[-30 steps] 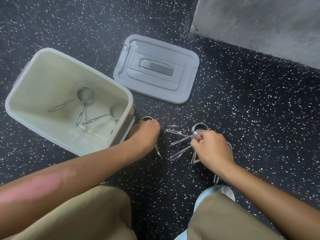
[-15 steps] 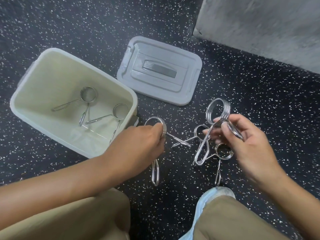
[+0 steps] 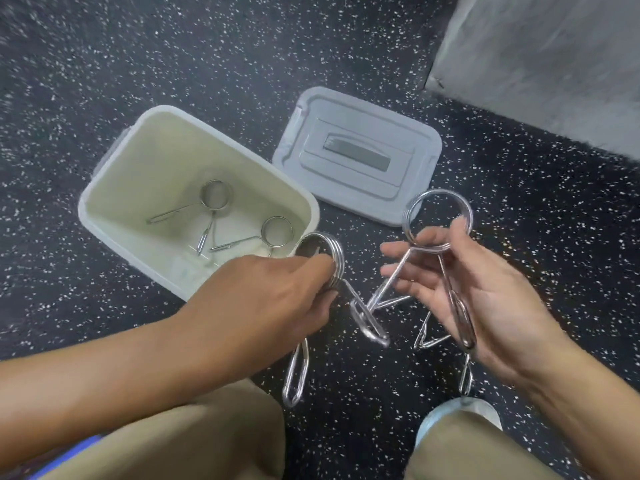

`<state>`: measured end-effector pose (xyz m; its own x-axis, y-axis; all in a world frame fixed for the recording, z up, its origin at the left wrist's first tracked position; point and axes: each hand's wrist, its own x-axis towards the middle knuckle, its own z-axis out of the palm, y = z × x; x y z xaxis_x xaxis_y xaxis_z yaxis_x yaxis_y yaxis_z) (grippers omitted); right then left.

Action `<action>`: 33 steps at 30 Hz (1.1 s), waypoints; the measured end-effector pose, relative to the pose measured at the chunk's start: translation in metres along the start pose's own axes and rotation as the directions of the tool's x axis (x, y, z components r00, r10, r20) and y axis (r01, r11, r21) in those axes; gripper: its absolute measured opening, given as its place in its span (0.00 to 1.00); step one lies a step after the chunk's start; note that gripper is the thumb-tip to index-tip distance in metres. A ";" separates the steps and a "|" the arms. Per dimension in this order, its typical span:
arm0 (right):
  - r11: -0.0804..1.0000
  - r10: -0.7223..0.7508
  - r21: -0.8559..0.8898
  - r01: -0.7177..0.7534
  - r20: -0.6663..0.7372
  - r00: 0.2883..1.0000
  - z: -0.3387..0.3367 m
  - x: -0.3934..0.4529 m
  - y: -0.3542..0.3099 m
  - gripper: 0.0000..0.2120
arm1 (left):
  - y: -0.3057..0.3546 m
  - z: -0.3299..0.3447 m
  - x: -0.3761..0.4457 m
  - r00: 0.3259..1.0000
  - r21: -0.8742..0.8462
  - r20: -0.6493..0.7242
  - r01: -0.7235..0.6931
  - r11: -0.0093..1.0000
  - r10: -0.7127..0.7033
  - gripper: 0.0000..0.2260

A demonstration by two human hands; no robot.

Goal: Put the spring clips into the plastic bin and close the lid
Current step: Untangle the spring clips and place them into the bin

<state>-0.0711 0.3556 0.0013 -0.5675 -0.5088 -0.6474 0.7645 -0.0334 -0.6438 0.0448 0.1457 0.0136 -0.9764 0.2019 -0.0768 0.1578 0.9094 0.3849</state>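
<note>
A pale plastic bin [image 3: 114,188] stands open on the speckled floor, with two steel spring clips [image 3: 214,199] lying inside. Its grey lid [image 3: 356,157] lies flat on the floor to the right of it. My left hand [image 3: 270,292] grips a spring clip [image 3: 334,261] by its coil, just off the bin's near right corner. My right hand [image 3: 485,299] holds another spring clip [image 3: 438,216] lifted above the floor, coil up, handles across the palm. More clips [image 3: 429,337] lie on the floor below, partly hidden by my hands.
A grey concrete block or wall base [image 3: 554,64] fills the upper right. My knees in tan trousers [image 3: 194,438] and a light shoe [image 3: 457,417] sit along the bottom edge. Dark speckled floor [image 3: 173,46] surrounds everything.
Both hands have lifted their clips off the floor pile. The left hand's clip has come up beside the bin corner; the right hand's clip has risen and turned coil-up.
</note>
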 end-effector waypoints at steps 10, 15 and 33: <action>0.797 -0.056 -0.604 -0.017 -0.101 0.993 0.023 -0.003 0.025 0.13 | -0.120 -0.032 -0.015 0.998 0.300 0.063 -0.030 0.953 0.011 0.07; 0.805 -0.051 -0.590 -0.063 -0.175 0.983 0.028 -0.003 0.030 0.20 | -0.198 -0.014 0.001 0.968 0.478 0.250 -0.111 0.872 -0.014 0.03; 0.373 -0.239 -0.927 -0.025 -0.122 0.963 0.044 0.001 0.012 0.15 | -0.254 0.032 -0.002 0.907 0.688 0.386 -0.162 0.707 -0.168 0.08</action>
<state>-0.0491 0.3166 0.0105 -0.7667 -0.3774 -0.5195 0.0155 0.7980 -0.6025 0.0114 -0.0741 -0.1134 -0.8550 0.1707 -0.4897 0.3713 0.8608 -0.3481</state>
